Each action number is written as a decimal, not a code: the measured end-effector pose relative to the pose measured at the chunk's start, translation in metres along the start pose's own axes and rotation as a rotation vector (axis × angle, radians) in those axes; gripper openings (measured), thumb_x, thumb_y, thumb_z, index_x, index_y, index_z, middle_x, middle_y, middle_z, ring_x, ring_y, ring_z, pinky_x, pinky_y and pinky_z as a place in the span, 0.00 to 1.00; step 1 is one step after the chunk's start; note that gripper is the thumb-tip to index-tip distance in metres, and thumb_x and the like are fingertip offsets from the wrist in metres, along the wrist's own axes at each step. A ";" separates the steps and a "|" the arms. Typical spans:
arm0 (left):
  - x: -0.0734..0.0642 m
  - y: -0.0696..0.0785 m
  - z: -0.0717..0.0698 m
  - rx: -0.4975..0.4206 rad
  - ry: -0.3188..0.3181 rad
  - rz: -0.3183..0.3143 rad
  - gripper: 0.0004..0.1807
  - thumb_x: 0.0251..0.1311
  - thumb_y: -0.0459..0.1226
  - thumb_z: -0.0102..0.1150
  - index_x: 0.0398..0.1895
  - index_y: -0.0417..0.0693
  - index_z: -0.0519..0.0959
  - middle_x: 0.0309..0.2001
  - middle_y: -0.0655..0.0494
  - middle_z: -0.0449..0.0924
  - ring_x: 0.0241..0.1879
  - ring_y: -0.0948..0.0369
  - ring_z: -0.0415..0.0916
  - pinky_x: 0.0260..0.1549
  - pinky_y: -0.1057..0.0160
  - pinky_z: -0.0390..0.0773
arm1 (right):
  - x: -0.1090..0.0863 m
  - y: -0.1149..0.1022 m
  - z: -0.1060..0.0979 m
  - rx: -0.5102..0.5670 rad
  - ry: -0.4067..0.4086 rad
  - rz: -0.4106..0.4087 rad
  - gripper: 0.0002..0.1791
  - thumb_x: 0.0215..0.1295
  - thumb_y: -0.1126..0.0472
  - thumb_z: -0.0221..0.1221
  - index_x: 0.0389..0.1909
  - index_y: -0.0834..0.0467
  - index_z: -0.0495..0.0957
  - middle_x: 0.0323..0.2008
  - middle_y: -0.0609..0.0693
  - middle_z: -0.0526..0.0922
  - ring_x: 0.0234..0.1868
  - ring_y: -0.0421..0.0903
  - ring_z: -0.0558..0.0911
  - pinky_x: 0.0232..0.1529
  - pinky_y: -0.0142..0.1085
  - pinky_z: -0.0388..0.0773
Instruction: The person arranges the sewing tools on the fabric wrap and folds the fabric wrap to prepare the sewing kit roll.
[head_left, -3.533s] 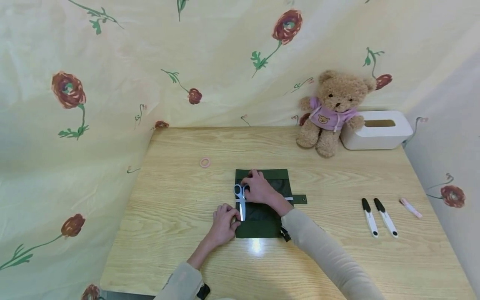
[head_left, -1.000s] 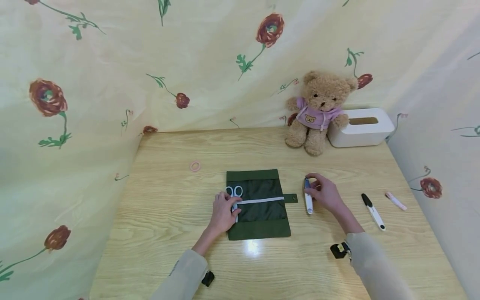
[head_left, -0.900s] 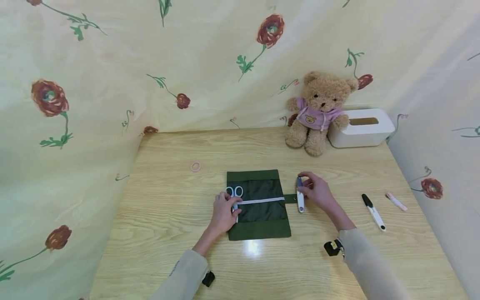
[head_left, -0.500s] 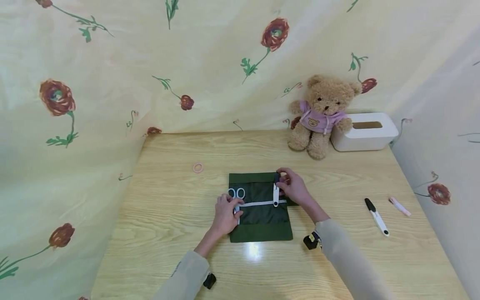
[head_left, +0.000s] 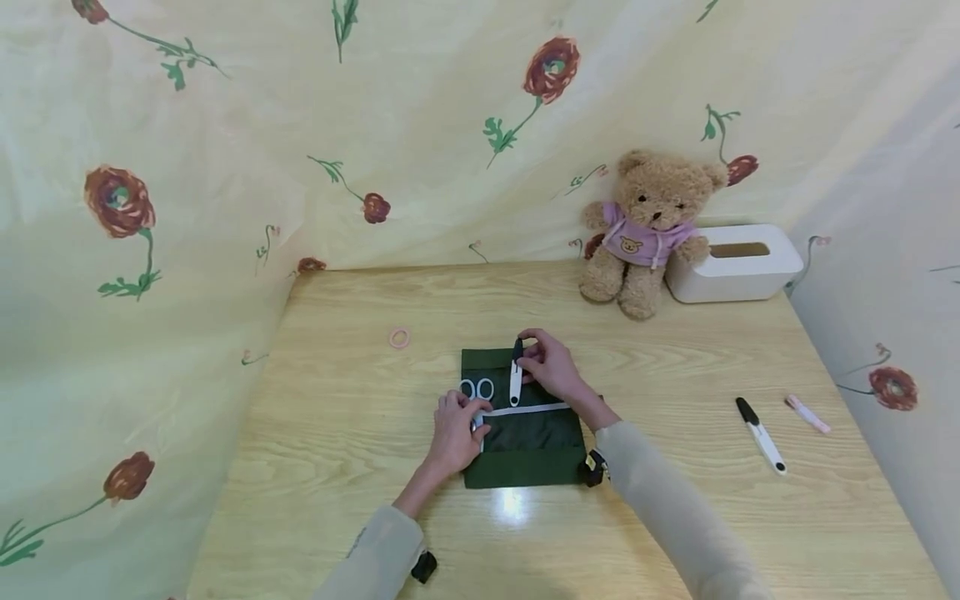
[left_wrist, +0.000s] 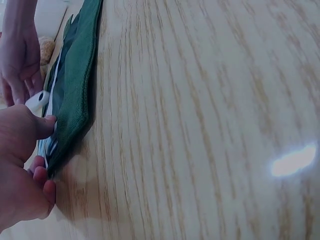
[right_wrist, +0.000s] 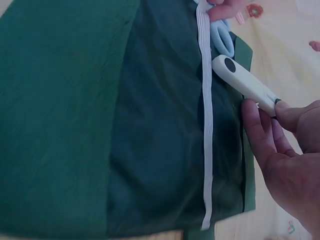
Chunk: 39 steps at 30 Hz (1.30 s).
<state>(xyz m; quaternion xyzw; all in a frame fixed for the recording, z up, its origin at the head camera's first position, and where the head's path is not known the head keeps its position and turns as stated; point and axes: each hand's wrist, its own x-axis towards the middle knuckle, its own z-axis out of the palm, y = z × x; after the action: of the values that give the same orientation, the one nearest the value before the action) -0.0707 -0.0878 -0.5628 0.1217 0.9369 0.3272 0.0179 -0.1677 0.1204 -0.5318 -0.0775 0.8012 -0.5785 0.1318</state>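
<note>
A dark green fabric roll-up case (head_left: 525, 471) lies unrolled, with a white elastic band (right_wrist: 206, 125) across its dark lining. At its left end sits a pair of pale blue scissors (head_left: 485, 388), handles toward the far side, blades partly covered by fingers. My left hand (head_left: 454, 433) holds the scissors at the band, thumb on top and fingers at the case's edge. My right hand (head_left: 551, 364) pinches a slim white tool (right_wrist: 245, 82) by its black-capped end. The tool's white end, with a black oval, points down at the band, just right of the scissor handles.
On the right lie a second white tool (head_left: 761, 435) with a black cap and a small pink-and-white stick (head_left: 807, 414). A pink ring (head_left: 399, 337) lies left of the case. A teddy bear (head_left: 647, 237) and a white tissue box (head_left: 738, 271) stand at the back.
My right hand left the scissors, picked up one white tool from the right, and carried it left over the case to the band. My left hand shifted up the scissors, then stayed there.
</note>
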 end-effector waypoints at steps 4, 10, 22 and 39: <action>-0.003 0.001 0.003 -0.009 -0.007 -0.014 0.13 0.59 0.34 0.69 0.47 0.53 0.81 0.45 0.49 0.65 0.46 0.51 0.62 0.43 0.53 0.63 | 0.003 -0.003 0.010 -0.008 -0.019 -0.002 0.24 0.69 0.74 0.57 0.64 0.65 0.67 0.43 0.63 0.76 0.38 0.56 0.81 0.35 0.43 0.83; -0.006 0.000 0.004 -0.009 0.012 -0.003 0.14 0.58 0.34 0.70 0.47 0.53 0.81 0.44 0.49 0.64 0.45 0.51 0.61 0.42 0.53 0.63 | 0.005 -0.002 0.021 -0.037 -0.056 -0.036 0.23 0.68 0.74 0.59 0.63 0.65 0.69 0.40 0.61 0.78 0.35 0.55 0.82 0.33 0.43 0.83; 0.000 0.000 0.001 -0.015 0.011 -0.004 0.14 0.58 0.33 0.69 0.46 0.52 0.80 0.45 0.48 0.65 0.45 0.50 0.61 0.42 0.53 0.63 | 0.009 -0.003 0.022 -0.085 -0.080 -0.085 0.23 0.67 0.74 0.59 0.62 0.66 0.68 0.38 0.60 0.78 0.31 0.52 0.82 0.31 0.41 0.83; 0.001 -0.003 0.005 -0.032 0.046 0.014 0.15 0.57 0.31 0.69 0.47 0.48 0.79 0.46 0.46 0.64 0.47 0.48 0.61 0.42 0.51 0.62 | 0.007 0.003 0.023 -0.158 -0.102 -0.110 0.22 0.66 0.73 0.60 0.60 0.65 0.70 0.36 0.58 0.79 0.25 0.47 0.81 0.26 0.39 0.81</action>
<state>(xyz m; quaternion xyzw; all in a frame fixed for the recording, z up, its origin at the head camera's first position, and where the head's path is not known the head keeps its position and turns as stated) -0.0719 -0.0863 -0.5683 0.1204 0.9309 0.3448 -0.0039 -0.1673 0.0989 -0.5425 -0.1610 0.8312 -0.5150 0.1339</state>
